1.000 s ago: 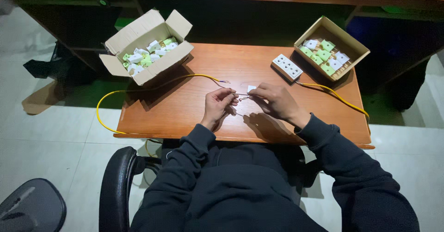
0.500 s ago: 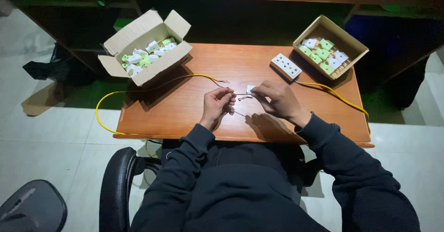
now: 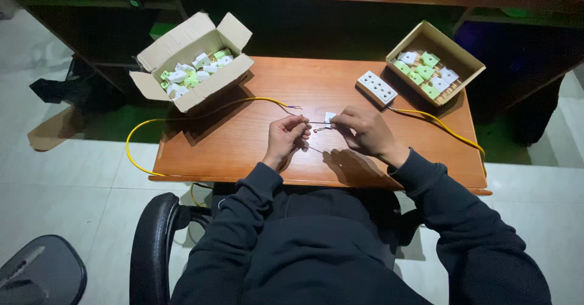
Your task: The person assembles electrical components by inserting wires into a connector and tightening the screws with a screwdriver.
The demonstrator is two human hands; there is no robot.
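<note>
Over the middle of the wooden table, my left hand pinches the end of a thin wire. My right hand holds a small white plug part against that wire end. The two hands are close together, a little above the tabletop. A yellow cable with bare tips lies on the table just behind my left hand.
An open cardboard box of white and green parts stands at the back left, a second such box at the back right. A white socket strip with a yellow lead lies between. A chair armrest is at my left.
My hands have stayed together in the same spot over the table; only the fingers shift slightly on the wire and the white part.
</note>
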